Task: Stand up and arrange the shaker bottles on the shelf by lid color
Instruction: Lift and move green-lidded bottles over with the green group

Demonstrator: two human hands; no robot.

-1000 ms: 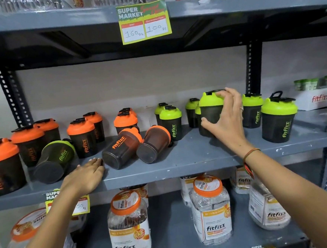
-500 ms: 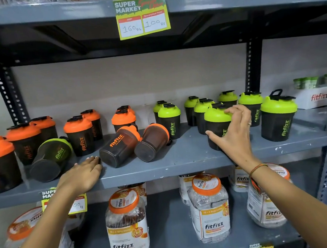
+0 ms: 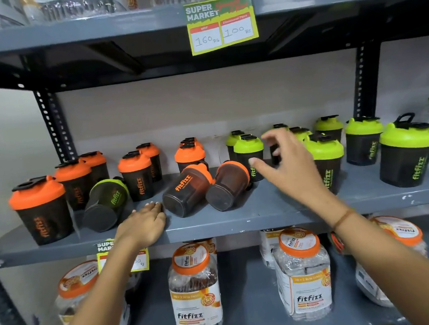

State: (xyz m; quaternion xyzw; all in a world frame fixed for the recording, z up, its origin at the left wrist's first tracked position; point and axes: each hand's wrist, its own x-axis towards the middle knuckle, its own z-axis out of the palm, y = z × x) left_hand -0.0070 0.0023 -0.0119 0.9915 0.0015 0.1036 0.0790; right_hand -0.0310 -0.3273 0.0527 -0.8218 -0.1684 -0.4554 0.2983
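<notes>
Head view: I see my left hand (image 3: pixel 143 224) lying flat, palm down, on the front edge of the middle shelf (image 3: pixel 262 209), fingers loosely together and holding nothing; its fingertips sit just at 9 o'clock of a tipped orange bottle (image 3: pixel 187 189). My right hand (image 3: pixel 288 164) hangs above the shelf, blurred, fingers spread wide and empty, in front of the green-lid group.

Orange-lid bottles (image 3: pixel 135 175) stand upright across the left half of the shelf. Among them one green bottle (image 3: pixel 106 203) lies on its side, base toward me. At centre the tipped orange bottle and a second orange bottle (image 3: pixel 226 185) lie side by side, bases toward me, touching or nearly so.

Green-lid bottles (image 3: pixel 408 154) stand upright across the right half, from about 12 o'clock of my right hand out to 3 o'clock.

A price tag (image 3: pixel 221 24) hangs from the upper shelf. Clear jars (image 3: pixel 302 273) with orange lids fill the lower shelf.
</notes>
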